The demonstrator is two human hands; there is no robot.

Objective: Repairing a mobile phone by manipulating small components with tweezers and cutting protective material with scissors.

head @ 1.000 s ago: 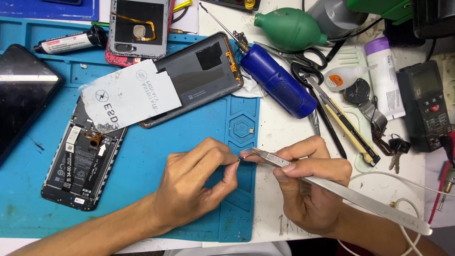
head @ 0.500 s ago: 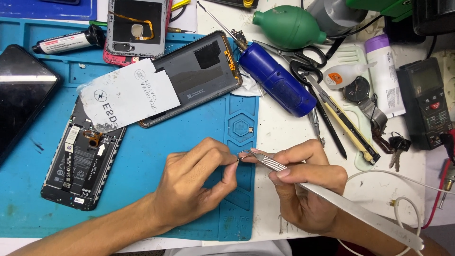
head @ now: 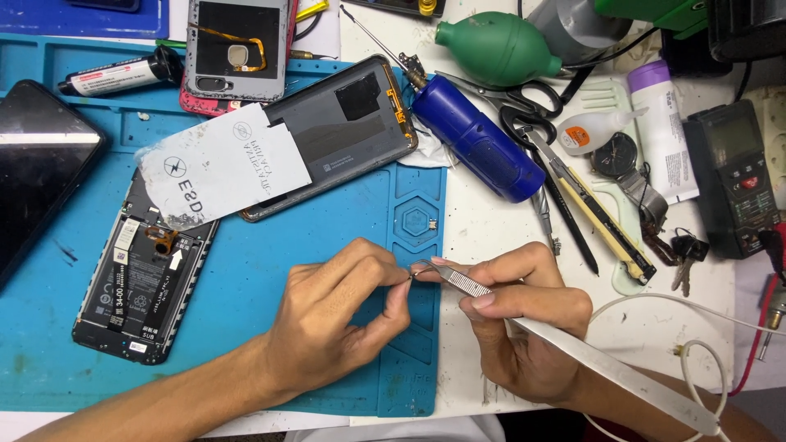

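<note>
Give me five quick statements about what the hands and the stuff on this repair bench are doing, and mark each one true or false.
1. The right hand holds metal tweezers. True.
2. The tweezers' tip meets the left hand at its fingertips. True; whatever tiny part is pinched there is too small to make out.
3. The opened phone lies on the white tabletop. False: it lies on the blue work mat.
4. The green rubber blower sits in the left hand. False: it lies at the top of the bench, away from both hands.
5. The blue cylindrical tool lies between the grey back cover and the scissors. True.
</note>
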